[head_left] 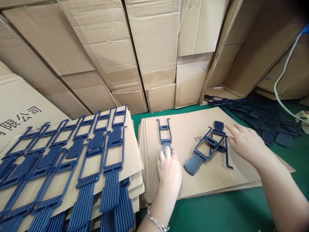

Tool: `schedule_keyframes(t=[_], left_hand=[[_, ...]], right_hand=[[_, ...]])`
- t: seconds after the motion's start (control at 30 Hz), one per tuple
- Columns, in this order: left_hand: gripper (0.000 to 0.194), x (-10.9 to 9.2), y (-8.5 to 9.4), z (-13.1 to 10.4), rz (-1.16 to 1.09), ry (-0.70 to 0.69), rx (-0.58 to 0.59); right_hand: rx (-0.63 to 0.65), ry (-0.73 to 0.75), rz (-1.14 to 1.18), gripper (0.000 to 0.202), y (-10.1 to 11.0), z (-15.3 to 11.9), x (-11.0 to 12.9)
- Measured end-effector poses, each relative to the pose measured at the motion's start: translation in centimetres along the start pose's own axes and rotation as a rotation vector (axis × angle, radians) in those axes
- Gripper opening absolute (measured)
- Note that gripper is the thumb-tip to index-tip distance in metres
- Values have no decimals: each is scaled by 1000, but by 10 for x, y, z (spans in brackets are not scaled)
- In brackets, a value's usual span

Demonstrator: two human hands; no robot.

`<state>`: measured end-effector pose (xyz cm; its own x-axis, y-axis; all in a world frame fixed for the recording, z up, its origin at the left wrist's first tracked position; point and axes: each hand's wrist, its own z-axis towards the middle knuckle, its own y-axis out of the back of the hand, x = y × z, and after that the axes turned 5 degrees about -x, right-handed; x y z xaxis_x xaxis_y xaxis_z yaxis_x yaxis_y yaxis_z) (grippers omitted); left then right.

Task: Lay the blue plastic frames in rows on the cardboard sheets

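My left hand [169,169] has its fingers closed about the ribbed paddle of a dark blue plastic frame part [165,140]. That part lies flat on a cardboard sheet [178,180], its open frame and two hooked ends pointing away from me. To its right, two more such parts lie crossed: one part [194,163] has its paddle toward me, while the other [219,126] has its paddle away from me. My right hand [245,141] is beside this crossed pair, fingers stretched out. Its fingertips are at the farther paddle's edge; whether they touch is unclear.
Rows of similar blue parts [112,190] overlap on stacked cardboard at the left. A loose pile of them [256,112] lies at the right on the green table [205,212]. Cardboard boxes [154,48] wall the back, and a white cable [281,80] hangs at the right.
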<state>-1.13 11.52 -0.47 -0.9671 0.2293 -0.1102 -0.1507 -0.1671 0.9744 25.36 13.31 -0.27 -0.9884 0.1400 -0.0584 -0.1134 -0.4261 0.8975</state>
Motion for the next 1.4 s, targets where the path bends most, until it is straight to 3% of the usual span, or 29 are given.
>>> schedule_keyframes(t=[0.2,0.33,0.43,0.5,0.67,0.93,1.1,1.27,1.4], left_hand=[[40,10,1,8,48,95,-51],[40,19,2,12,74,122,-52],[41,19,1,12,96,121,-54],[41,16,2,10,110,108,-46],[45,11,9,7,140,72,55],[54,7,18,7,229,70,260],[54,-2,14,6,250,86,303],[51,-7,10,5,209,126,303],[51,-6,10,5,171,120,316]], right_hand=[[217,178,133,30,33,-17,104],[142,237,103,54,22,-38,139],[70,279,133,66,9,-43,143],[73,331,188,63,5,-42,142],[74,394,224,70,10,-34,134],[427,244,369,51,16,-24,130],[477,252,506,63,13,-18,133],[523,255,480,54,13,-16,136],[477,295,471,52,9,-16,145]])
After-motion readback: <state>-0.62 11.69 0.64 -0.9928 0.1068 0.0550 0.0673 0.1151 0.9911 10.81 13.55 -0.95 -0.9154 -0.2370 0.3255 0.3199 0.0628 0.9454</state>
